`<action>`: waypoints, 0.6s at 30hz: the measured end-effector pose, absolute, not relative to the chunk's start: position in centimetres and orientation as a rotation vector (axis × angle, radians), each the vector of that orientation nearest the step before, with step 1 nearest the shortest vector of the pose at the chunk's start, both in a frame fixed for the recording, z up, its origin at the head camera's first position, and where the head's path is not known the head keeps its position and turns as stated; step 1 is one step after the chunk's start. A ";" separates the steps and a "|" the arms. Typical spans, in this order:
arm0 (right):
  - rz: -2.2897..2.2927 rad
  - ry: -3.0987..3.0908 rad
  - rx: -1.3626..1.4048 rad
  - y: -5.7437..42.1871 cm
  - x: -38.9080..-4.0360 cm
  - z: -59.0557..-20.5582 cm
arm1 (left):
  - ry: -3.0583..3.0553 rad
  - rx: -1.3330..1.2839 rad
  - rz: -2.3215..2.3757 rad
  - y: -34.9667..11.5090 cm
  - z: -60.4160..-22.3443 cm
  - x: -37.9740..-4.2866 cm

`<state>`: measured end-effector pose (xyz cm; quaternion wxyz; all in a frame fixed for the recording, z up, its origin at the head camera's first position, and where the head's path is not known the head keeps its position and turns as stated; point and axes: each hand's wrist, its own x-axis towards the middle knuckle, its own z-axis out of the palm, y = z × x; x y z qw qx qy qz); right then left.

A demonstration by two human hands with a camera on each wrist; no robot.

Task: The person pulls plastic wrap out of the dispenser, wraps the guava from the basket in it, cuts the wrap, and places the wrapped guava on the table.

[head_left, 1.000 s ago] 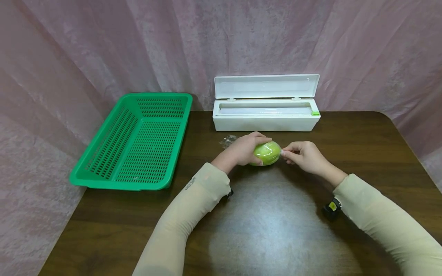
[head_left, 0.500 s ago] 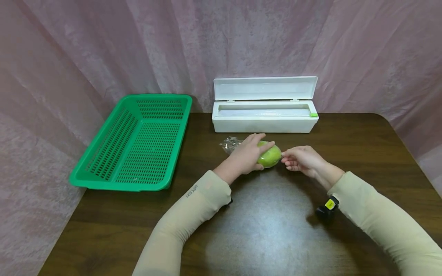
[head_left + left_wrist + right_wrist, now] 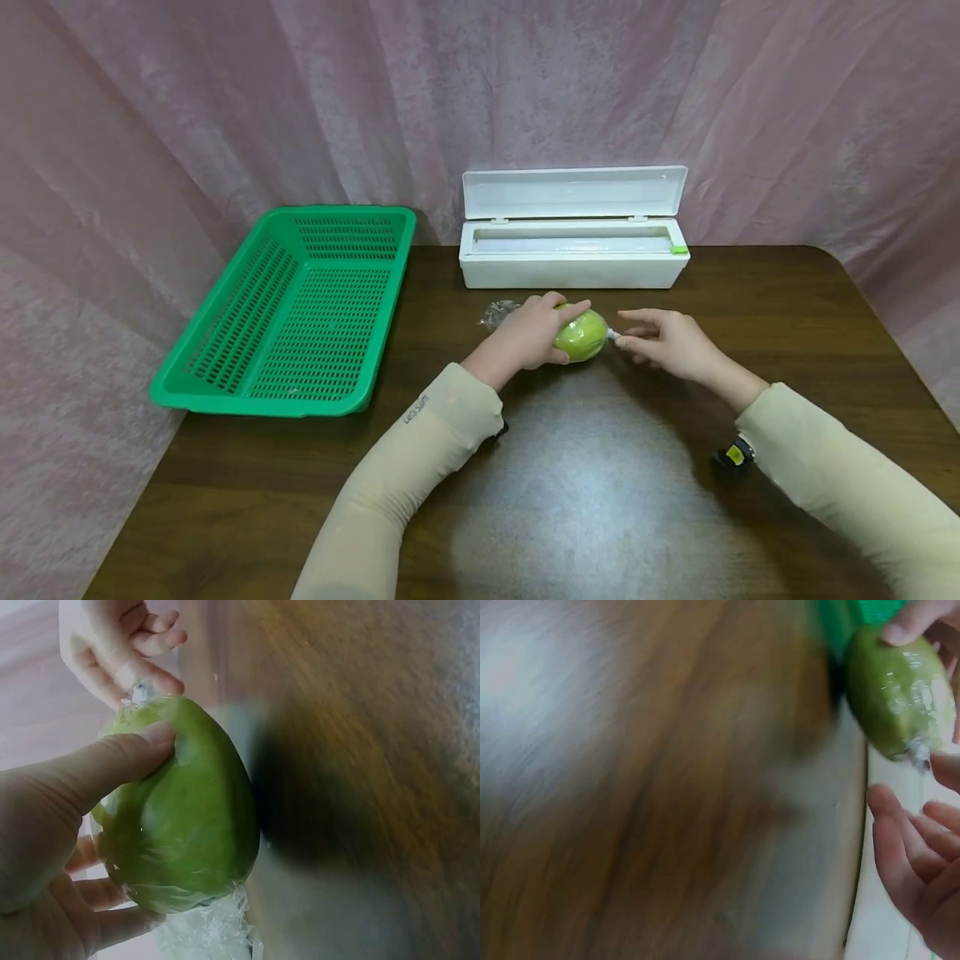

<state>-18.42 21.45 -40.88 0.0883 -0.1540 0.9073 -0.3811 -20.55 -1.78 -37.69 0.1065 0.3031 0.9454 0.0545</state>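
Observation:
A green mango wrapped in clear cling film sits a little in front of the white box. My left hand grips it from the left; in the left wrist view the thumb lies across one side of the mango and several fingers curl round the other. A short twisted film end sticks out on the right. My right hand is just beside this twist, its thumb and forefinger parted around it. Crumpled loose film trails from the mango's other end.
A white cling film box stands at the back with its lid up and a roll inside. At the left is a green perforated basket. The brown wooden table reaches a pink curtain behind.
My right hand pinched the twisted film end earlier and turned it; now its thumb and forefinger have spread apart. My left hand has stayed on the mango with a slight shift.

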 end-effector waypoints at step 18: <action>-0.582 3.215 -1.624 21.1 -19.5 -43.0 | 2.765 0.921 0.212 -2.0 -37.5 -20.9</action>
